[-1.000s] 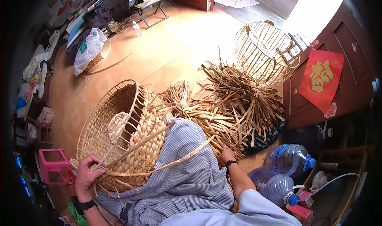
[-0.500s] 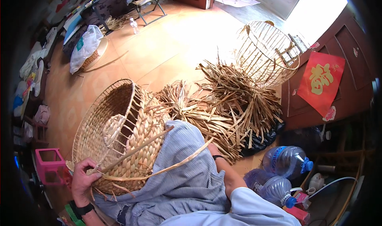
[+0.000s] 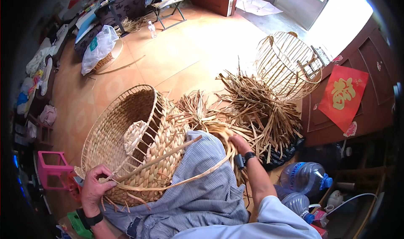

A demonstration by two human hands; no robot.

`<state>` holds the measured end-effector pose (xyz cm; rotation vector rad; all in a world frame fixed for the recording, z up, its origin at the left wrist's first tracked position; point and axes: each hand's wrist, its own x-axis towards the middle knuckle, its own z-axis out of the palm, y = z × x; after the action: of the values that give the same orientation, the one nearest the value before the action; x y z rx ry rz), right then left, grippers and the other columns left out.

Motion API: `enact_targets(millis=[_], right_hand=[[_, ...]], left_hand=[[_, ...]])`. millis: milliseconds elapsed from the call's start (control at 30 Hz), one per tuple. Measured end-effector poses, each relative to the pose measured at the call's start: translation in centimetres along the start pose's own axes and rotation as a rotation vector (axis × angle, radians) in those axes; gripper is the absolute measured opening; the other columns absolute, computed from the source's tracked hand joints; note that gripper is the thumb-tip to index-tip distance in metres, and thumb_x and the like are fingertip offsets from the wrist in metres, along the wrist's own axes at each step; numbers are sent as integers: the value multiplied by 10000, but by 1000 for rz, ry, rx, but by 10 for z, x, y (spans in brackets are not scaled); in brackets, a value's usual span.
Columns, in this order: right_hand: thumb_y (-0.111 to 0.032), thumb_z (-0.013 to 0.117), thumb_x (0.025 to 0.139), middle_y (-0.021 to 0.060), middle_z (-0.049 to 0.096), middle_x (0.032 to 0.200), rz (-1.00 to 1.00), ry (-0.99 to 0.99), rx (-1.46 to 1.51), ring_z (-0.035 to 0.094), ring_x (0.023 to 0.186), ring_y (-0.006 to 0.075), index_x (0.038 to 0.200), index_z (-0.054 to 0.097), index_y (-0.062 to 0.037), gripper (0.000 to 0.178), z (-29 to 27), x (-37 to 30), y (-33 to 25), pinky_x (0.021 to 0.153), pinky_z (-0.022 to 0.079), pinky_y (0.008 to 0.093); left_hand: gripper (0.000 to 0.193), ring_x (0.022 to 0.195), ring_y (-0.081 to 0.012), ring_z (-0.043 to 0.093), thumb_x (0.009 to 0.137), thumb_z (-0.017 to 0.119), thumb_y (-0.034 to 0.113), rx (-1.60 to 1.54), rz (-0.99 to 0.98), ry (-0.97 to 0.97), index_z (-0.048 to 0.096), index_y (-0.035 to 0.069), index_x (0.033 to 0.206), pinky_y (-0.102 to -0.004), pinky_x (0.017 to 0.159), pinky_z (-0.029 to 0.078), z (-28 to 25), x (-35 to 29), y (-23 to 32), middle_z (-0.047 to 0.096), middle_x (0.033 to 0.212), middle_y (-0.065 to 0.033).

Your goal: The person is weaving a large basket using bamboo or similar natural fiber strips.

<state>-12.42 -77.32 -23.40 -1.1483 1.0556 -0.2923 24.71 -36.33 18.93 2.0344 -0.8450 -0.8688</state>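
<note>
A large woven basket (image 3: 168, 155) lies tilted on its side in my lap, its open mouth facing up and left. At its lower rim, my left hand (image 3: 97, 185) pinches a pale dried-leaf strand (image 3: 185, 183), thumb against fingers. That strand runs along the basket's side and over the grey striped cloth (image 3: 210, 155) on my lap, toward my right hand (image 3: 240, 144). My right hand is closed around the leaf strands beside the bundle; its fingertips are partly hidden. A thin brown stick (image 3: 168, 153) lies slantwise across the basket's outer wall.
Dried leaf bundles (image 3: 261, 100) lie ahead, partly on black plastic (image 3: 286, 153). Behind them is an open-ribbed basket frame (image 3: 290, 66) by the door (image 3: 349, 71). Large water bottles (image 3: 303, 176) stand right; a pink stool (image 3: 54, 169) stands left. A white bag (image 3: 99, 50) is at far left.
My right hand has come up from beside my knee, closing on the leaf strands. My left hand keeps its pinch at the rim. The view has shifted slightly.
</note>
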Motion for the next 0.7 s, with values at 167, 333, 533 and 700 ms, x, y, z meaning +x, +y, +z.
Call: enact_targets(millis=[167,333,533,700], right_hand=[[-76,558,857,23,710,897,-21,14,267,649,722,110,1106,716,6,306,-14,-31,-132,641,529,254],[-86,540,925,69,744,1058,-288,72,543,714,858,137,1309,656,-1,410,-27,-63,-211,771,605,266],[-111,599,955,51,735,1036,-442,193,593,738,892,188,1286,621,-44,338,-52,-70,-217,744,635,324],[-176,778,856,142,754,968,-127,327,-681,733,858,234,1149,708,-14,342,-73,-18,-53,741,581,374]], left_hand=[[243,831,-143,635,682,859,60,27,28,-5,675,32,838,-288,808,484,1,2,-3,665,846,-34],[238,810,-144,604,682,841,32,-31,23,2,643,33,813,-286,805,469,5,3,4,627,834,-26],[228,818,-146,607,691,839,38,-52,17,18,649,33,816,-294,800,473,-1,-4,1,634,847,-37],[231,828,-146,616,700,852,65,-51,57,-9,659,35,823,-295,800,479,4,3,-2,642,851,-37]])
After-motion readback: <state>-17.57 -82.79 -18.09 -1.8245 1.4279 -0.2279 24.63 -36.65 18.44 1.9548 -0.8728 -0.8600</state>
